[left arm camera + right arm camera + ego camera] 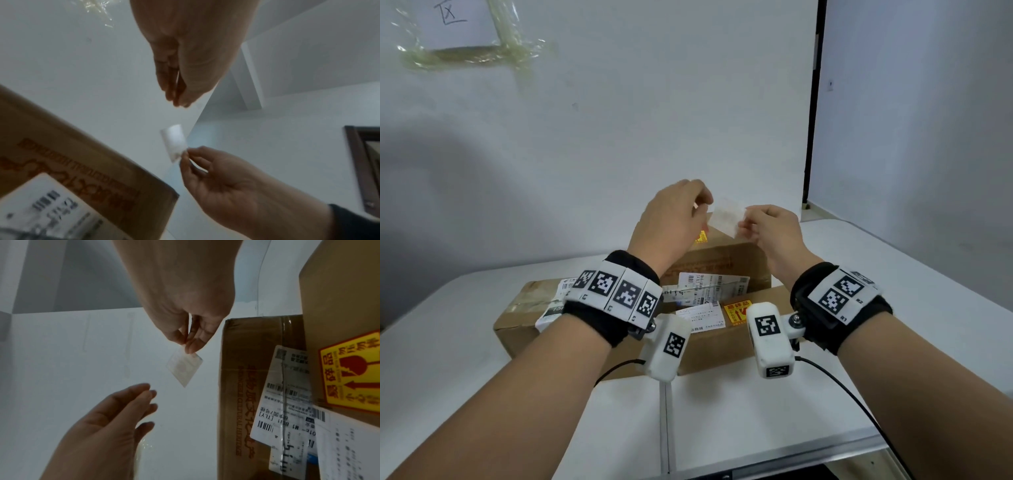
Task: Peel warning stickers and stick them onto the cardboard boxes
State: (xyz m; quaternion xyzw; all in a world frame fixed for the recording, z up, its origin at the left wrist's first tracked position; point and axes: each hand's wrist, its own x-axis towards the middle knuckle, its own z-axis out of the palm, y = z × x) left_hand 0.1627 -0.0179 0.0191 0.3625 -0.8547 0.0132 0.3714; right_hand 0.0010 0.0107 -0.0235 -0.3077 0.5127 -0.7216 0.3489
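A pale slip, the sticker [726, 219] seen from its white back, hangs in the air above the stacked cardboard boxes. My right hand [744, 222] pinches its right edge between thumb and forefinger; the right wrist view shows this pinch [188, 345] on the sticker [184, 368]. My left hand [703, 205] hovers just left of the slip. Its fingers [176, 97] are straight, close together and hold nothing, a small gap away from the sticker [174, 142]. The top box [722, 260] carries a yellow warning sticker [701, 236]. The front box [722, 346] carries another [736, 311].
A third box [524, 308] lies at the left, with white shipping labels [709, 284] on the boxes. All stand on a white table [482, 359] with a seam [664, 428] down its middle. A white wall rises close behind, with a taped paper [462, 31] at the upper left.
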